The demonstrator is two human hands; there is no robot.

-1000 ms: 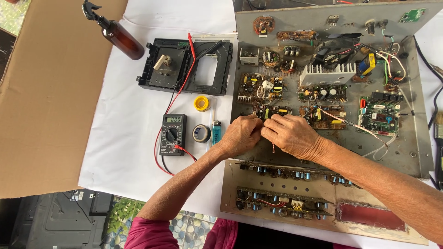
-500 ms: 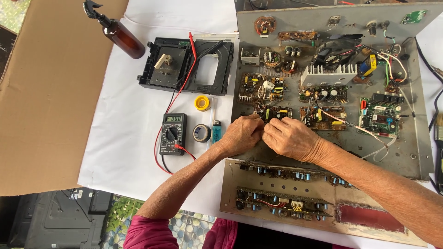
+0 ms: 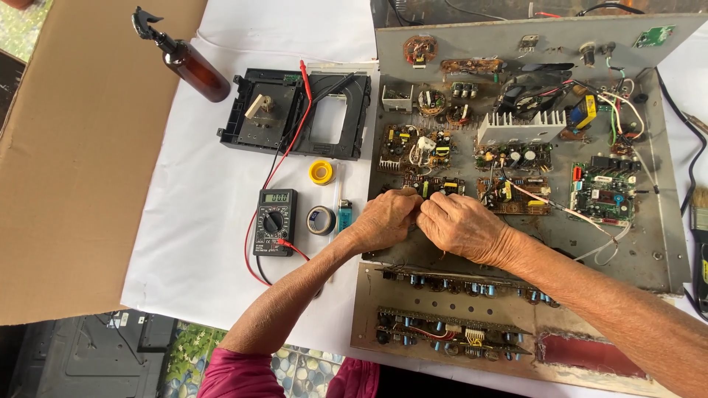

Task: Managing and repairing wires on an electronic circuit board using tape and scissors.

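Both hands meet at the middle of the frame, over the lower edge of a small circuit board (image 3: 435,186) inside an opened grey metal chassis (image 3: 664,243). The left hand (image 3: 383,219) is curled narrow, fingertips pinched toward the right hand (image 3: 461,225), which is likewise closed down with its fingers bent; what they pinch between them is hidden under the knuckles, so I cannot tell whether it is a wire or a part.

As a judgement, the work looks mid-way: the chassis lies open with its boards exposed, wires run loose among them, and nothing shows it being closed up.

A multimeter (image 3: 274,221) lies on the table (image 3: 199,243) at centre left, its display lit, its red and black leads trailing up to a black plastic tray frame (image 3: 295,112) in the upper middle; neither hand touches it. Beside the meter sit a roll of dark tape (image 3: 321,220), a yellow roll (image 3: 321,172) and a blue lighter (image 3: 344,215).

As for containers, a brown spray bottle (image 3: 188,60) lies tilted at upper left, partly on a cardboard sheet (image 3: 66,169); its contents cannot be seen. The chassis holds several boards, a white finned heat sink (image 3: 521,129) and a front strip of parts (image 3: 442,328) at lower centre.
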